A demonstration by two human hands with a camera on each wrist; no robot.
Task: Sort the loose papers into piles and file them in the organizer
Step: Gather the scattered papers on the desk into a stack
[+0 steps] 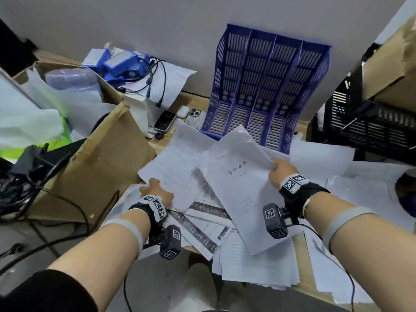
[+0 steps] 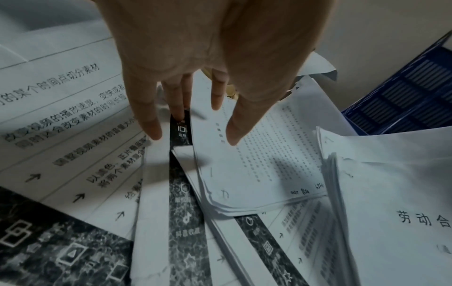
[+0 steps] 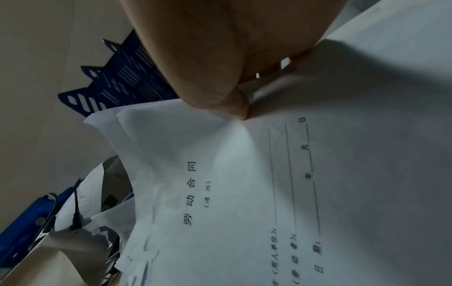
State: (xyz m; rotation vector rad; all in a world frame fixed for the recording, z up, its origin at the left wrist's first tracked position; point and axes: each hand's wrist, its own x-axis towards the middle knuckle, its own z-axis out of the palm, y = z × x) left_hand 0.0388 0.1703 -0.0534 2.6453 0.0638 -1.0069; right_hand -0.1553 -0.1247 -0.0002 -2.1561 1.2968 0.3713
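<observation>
My right hand grips the right edge of a thick stapled contract with a printed title, lifted off the paper heap. In the right wrist view the thumb presses down on its cover page. My left hand hovers with straight, spread fingers over a lined text stack, also the lined text stack in the left wrist view. A purple four-slot organizer leans against the wall behind the papers, its slots empty. Loose sheets with dark printed strips lie under the hands.
An open cardboard box stands at the left. Two phones and earbuds lie by the organizer's left foot. A black crate and a cardboard box fill the right. Cables trail at the left front. More sheets overhang the desk's front edge.
</observation>
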